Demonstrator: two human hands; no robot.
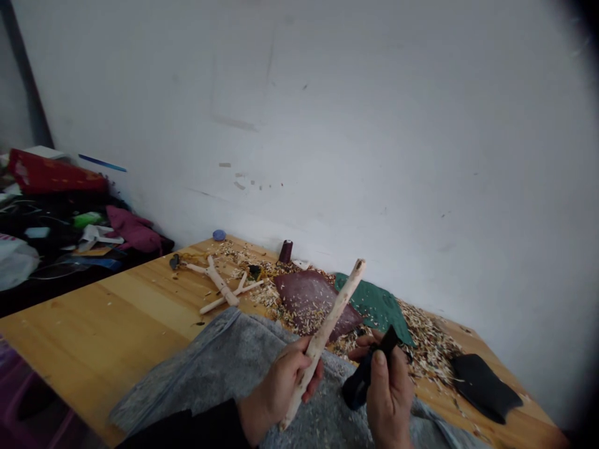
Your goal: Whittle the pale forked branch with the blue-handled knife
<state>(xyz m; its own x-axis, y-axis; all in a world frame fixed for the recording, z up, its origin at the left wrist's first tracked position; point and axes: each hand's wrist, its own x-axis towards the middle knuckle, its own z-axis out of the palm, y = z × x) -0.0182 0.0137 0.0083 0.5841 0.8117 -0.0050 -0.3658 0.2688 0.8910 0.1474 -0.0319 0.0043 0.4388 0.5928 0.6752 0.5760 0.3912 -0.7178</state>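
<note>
My left hand (281, 393) grips a long peeled wooden stick (330, 327) near its lower end, with the tip pointing up and away. My right hand (387, 393) holds a small black object (367, 371) close to the stick but apart from it. It could be a tool, but its blade or working end is hidden. Both hands are above a grey cloth (224, 374) that covers my lap and the table's near edge.
The pine table (107, 318) holds wood shavings, a forked peeled branch (219, 284), maroon (313, 302), green (379, 308) and black (482, 386) sheets, and a dark thread spool (285, 251). A white wall stands behind. Clothes and bags (60, 218) are heaped beyond the left edge.
</note>
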